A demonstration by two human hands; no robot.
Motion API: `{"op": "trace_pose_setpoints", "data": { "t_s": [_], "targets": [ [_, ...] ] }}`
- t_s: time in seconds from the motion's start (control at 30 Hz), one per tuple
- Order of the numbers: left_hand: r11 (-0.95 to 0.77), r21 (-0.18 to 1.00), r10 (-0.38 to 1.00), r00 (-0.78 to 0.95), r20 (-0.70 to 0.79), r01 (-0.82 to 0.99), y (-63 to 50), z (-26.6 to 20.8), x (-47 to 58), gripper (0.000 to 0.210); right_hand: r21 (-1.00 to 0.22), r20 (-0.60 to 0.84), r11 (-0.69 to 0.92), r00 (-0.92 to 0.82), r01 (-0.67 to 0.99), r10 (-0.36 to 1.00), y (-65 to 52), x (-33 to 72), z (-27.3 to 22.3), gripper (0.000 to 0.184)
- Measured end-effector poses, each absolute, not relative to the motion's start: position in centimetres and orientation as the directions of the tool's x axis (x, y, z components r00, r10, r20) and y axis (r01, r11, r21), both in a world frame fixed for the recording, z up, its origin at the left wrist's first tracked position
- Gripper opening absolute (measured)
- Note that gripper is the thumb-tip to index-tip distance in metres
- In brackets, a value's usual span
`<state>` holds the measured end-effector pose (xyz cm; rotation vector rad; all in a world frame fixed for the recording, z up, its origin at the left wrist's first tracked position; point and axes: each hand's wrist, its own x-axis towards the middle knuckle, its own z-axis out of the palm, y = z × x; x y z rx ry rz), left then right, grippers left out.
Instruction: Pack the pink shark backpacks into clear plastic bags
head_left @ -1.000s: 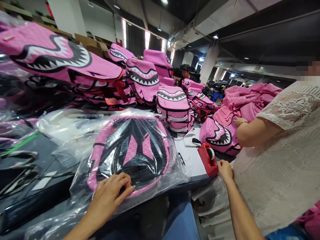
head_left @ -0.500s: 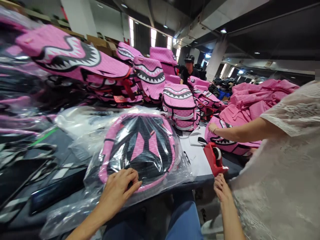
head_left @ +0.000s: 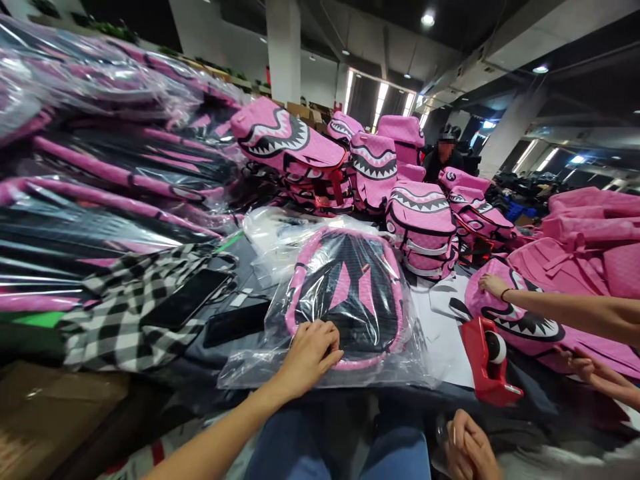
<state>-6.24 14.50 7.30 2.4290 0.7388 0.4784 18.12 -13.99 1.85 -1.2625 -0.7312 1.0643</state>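
Note:
A pink and black backpack (head_left: 351, 297) lies on the table inside a clear plastic bag (head_left: 275, 365), its striped black back panel facing up. My left hand (head_left: 311, 352) rests on the near edge of the bag, fingers curled and closed on the plastic. Low in the view, just off the table's front edge, my right hand (head_left: 470, 443) is closed in a pinch. A small clear glint beside its fingertips looks like a piece of tape. Above that hand stands a red tape dispenser (head_left: 489, 363) with a white-cored roll, apart from my fingers.
Bagged backpacks (head_left: 125, 160) are piled at left. A checked cloth (head_left: 125, 320) and dark phone (head_left: 187, 297) lie nearer. Shark-mouth backpacks (head_left: 373, 167) stack behind. At right, a co-worker's hand (head_left: 493, 283) touches another pink backpack (head_left: 520, 313). A person (head_left: 445, 153) is farther back.
My view has swung left, bringing more of the bagged pile into sight. My right hand has come away from the dispenser's front, down toward me. My left hand stays on the bag.

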Motion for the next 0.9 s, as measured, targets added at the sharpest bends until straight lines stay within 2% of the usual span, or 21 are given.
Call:
{"op": "trace_pose_setpoints", "data": {
  "t_s": [0.03,0.1,0.17,0.2,0.3,0.4,0.43,0.5,0.63,0.67,0.73,0.8,0.87,0.9],
  "targets": [
    [-0.700,0.592,0.594,0.786,0.172,0.399,14.5,7.4,-6.2,0.019,-0.986,-0.069,-0.023,0.280,-0.164,0.958,-12.7,17.3,4.2,0.049],
    [-0.701,0.586,0.595,0.786,0.168,0.406,14.5,7.5,-6.2,0.018,-0.990,-0.041,-0.039,-0.015,0.134,0.999,-9.1,16.1,9.3,0.047],
    [-0.702,0.577,0.599,0.785,0.160,0.418,14.4,7.7,-6.2,0.018,-0.899,-0.099,0.054,-0.322,0.435,0.941,-4.7,15.4,13.8,0.042],
    [-0.703,0.570,0.601,0.783,0.158,0.425,14.4,7.7,-6.2,0.017,-0.815,-0.145,0.113,-0.389,0.568,0.910,-2.5,15.2,15.3,0.036],
    [-0.708,0.553,0.609,0.776,0.166,0.438,14.3,7.6,-6.1,0.017,-0.451,-0.261,0.268,-0.413,0.851,0.872,3.2,14.6,17.1,0.011],
    [-0.713,0.549,0.608,0.775,0.173,0.436,14.4,7.5,-6.1,0.017,-0.079,-0.325,0.278,-0.288,0.957,0.901,6.8,14.3,16.1,0.004],
    [-0.713,0.547,0.607,0.776,0.172,0.438,14.4,7.4,-6.1,0.017,0.007,-0.326,0.251,-0.235,0.968,0.916,7.6,14.3,15.8,0.001],
    [-0.719,0.540,0.602,0.781,0.167,0.438,14.4,7.3,-6.1,0.017,0.102,-0.304,0.188,-0.149,0.977,0.941,8.6,14.5,15.3,0.009],
    [-0.741,0.530,0.578,0.794,0.190,0.412,14.5,7.0,-6.2,0.018,0.149,-0.203,-0.001,0.031,0.989,0.979,8.6,16.1,15.9,0.051],
    [-0.744,0.533,0.574,0.794,0.201,0.404,14.6,6.9,-6.3,0.019,0.153,-0.166,-0.063,0.089,0.986,0.982,8.3,16.5,16.1,0.053],
    [-0.748,0.539,0.570,0.791,0.223,0.388,14.6,6.7,-6.2,0.019,0.070,-0.078,-0.155,0.160,0.985,0.984,7.0,16.9,15.8,0.033],
    [-0.753,0.538,0.569,0.784,0.246,0.378,14.7,6.6,-6.1,0.018,-0.120,-0.009,-0.138,0.138,0.983,0.990,5.6,16.5,14.6,0.015],
    [-0.764,0.531,0.560,0.785,0.265,0.366,14.7,6.6,-6.2,0.018,-0.263,0.006,-0.084,0.089,0.961,0.996,4.5,15.5,12.8,0.018],
    [-0.774,0.527,0.548,0.789,0.278,0.351,14.6,6.6,-6.4,0.018,-0.282,-0.009,-0.071,0.071,0.957,0.997,4.2,14.9,11.9,0.024]
  ]
}}
